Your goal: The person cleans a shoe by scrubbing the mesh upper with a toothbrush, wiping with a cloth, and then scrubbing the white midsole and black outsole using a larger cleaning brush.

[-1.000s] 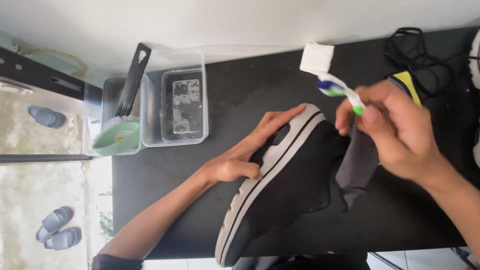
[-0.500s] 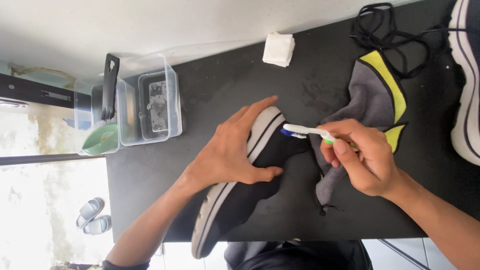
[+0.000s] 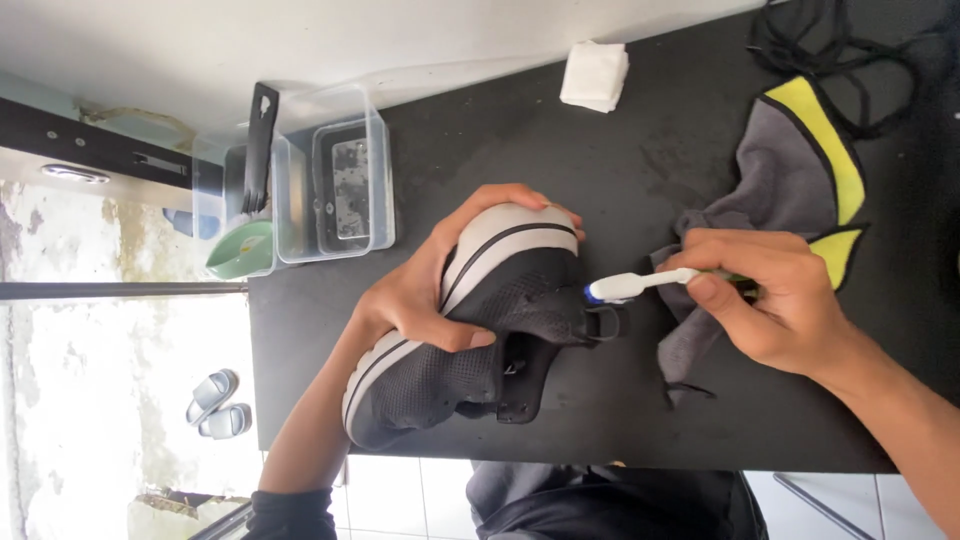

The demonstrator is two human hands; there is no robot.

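A black mesh shoe (image 3: 480,340) with a white sole lies on its side on the black table (image 3: 600,150). My left hand (image 3: 430,285) grips it around the heel, fingers over the sole and thumb on the mesh. My right hand (image 3: 770,295) holds a white toothbrush (image 3: 640,284) with a green handle. Its bristle head touches the shoe's heel tab. A grey and yellow cloth (image 3: 790,190) lies under and behind my right hand.
A clear plastic tub (image 3: 330,185) stands at the table's left end, with a green bowl (image 3: 240,250) and a black-handled brush (image 3: 258,140) beside it. A folded white pad (image 3: 594,75) lies at the back edge. Black laces (image 3: 830,50) lie at the back right. Grey slippers (image 3: 215,405) are on the floor.
My left hand has shifted from lying flat on the shoe to gripping its heel and tilting it up. My right hand has kept the toothbrush at the shoe's heel.
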